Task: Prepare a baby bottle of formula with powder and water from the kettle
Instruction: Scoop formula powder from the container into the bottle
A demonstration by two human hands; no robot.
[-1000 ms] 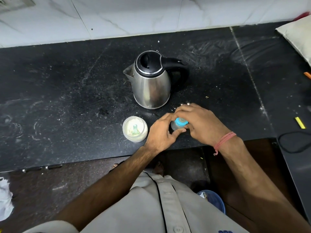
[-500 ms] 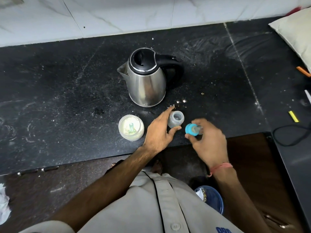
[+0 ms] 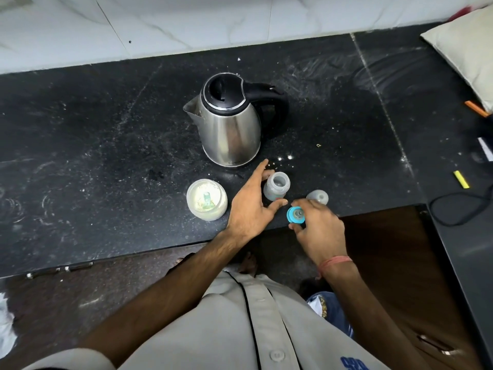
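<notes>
A small clear baby bottle [image 3: 276, 187] stands open-topped near the front edge of the black counter [image 3: 106, 145]. My left hand [image 3: 250, 206] holds it between thumb and fingers. My right hand [image 3: 316, 225] pinches the blue nipple ring [image 3: 295, 215] just right of the bottle. The clear bottle cap [image 3: 317, 196] lies on the counter behind my right hand. A steel kettle [image 3: 229, 124] with a black lid and handle stands behind the bottle. An open jar of powder [image 3: 206, 199] with a scoop inside sits to the left.
A white tiled wall [image 3: 186, 22] runs behind the counter. A pillow [image 3: 464, 46], a black cable [image 3: 458, 206] and small yellow and orange items lie at the right. A blue bin [image 3: 330, 311] stands on the floor below.
My right hand took the blue ring off the bottle and drew it right and toward me. The clear cap now lies on the counter. My left hand stays at the bottle.
</notes>
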